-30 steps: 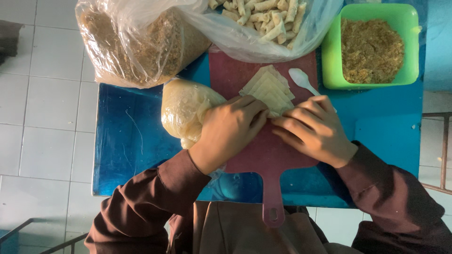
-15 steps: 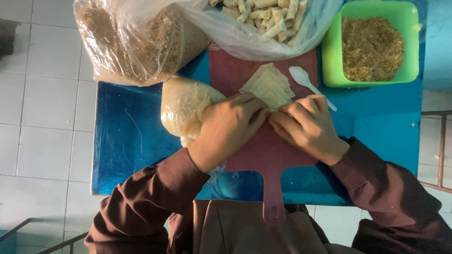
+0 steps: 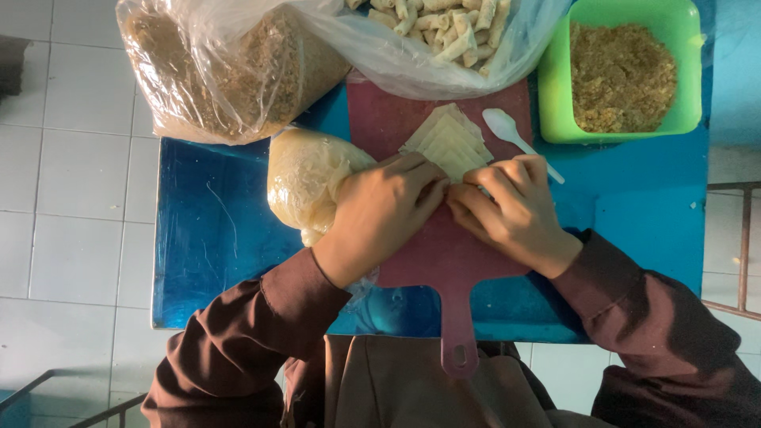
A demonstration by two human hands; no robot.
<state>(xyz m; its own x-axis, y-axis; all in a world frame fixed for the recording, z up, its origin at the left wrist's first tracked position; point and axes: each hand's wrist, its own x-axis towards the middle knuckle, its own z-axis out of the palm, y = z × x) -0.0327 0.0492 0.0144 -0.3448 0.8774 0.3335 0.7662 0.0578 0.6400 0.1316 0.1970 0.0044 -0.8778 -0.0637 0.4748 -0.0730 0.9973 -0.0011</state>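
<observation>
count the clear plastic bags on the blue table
3: a big bag of brown crumbs at far left, a bag of rolled sticks top centre, and a bag of pale wrappers beside the left hand.

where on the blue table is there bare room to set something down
Two bare patches on the table: the left part, between its left edge and the dough bag, and the right front, below the green tub. Crowded: the back, with bags, and the board, where left hand, right hand and wrappers sit.
</observation>
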